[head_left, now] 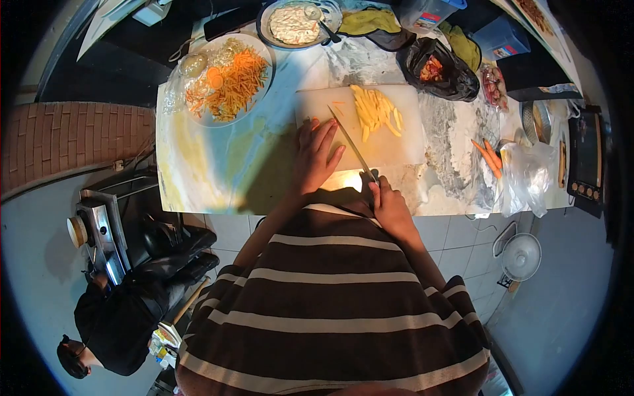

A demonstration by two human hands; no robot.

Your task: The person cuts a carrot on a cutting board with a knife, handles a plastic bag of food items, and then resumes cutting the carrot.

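My right hand (391, 208) is closed round the handle of a kitchen knife (356, 148), whose long blade slants up and left across the white cutting board (403, 148). My left hand (318, 158) rests on the board's left side with fingers stretched forward and thumb apart. Its fingertips lie right beside the blade's tip. Small orange strips (338, 103) lie just beyond the tip. To the right of the blade is a pile of yellow cut strips (373, 111).
A large plate (269, 82) at back left holds orange strips and other shreds. Behind the board stand a bowl of creamy mix (294, 26) and a black plastic bag (456, 82). Carrots (487, 157) lie right, by a clear bag (528, 175). Another person (122, 317) sits at lower left.
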